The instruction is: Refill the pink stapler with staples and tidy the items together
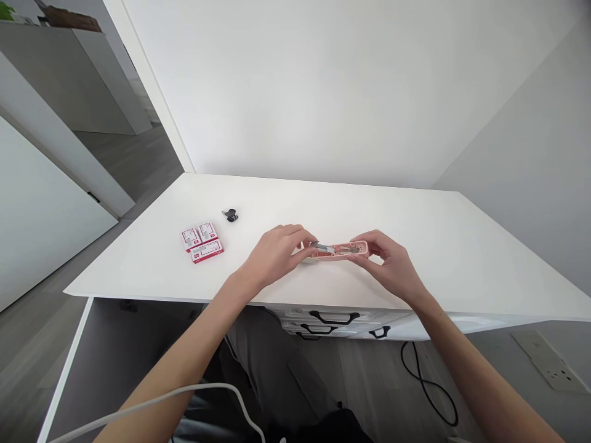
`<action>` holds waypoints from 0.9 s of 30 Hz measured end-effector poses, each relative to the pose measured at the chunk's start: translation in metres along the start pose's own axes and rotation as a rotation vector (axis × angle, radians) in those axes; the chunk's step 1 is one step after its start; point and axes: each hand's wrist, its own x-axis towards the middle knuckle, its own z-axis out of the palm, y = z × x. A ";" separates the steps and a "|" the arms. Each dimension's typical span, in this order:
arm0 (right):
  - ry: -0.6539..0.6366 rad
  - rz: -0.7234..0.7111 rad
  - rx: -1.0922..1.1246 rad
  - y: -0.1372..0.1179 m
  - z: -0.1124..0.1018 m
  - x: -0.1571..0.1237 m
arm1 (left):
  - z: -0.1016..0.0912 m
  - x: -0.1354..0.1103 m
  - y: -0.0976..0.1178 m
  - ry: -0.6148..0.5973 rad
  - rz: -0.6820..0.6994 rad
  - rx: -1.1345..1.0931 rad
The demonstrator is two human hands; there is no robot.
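Between hands: pink stapler (340,256), end gripped by right hand (390,261); metal strip (325,248) pinched by left hand (281,249). Probably light, stiff; best held by sides.

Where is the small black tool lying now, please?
In the head view, the small black tool lies on the white tabletop, left of the left hand, just beyond and slightly right of the red-and-white boxes.
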 end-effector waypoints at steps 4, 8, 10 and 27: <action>-0.026 -0.076 -0.072 -0.013 0.005 -0.001 | -0.004 0.005 0.003 -0.053 0.032 0.200; -0.044 -0.134 -0.103 -0.023 0.010 -0.002 | -0.005 0.006 0.006 -0.133 0.012 0.234; -0.051 -0.154 -0.121 -0.026 0.012 -0.002 | -0.005 0.005 0.007 -0.138 0.006 0.218; -0.054 -0.171 -0.155 -0.033 0.014 -0.004 | -0.011 -0.001 0.010 -0.186 -0.045 0.275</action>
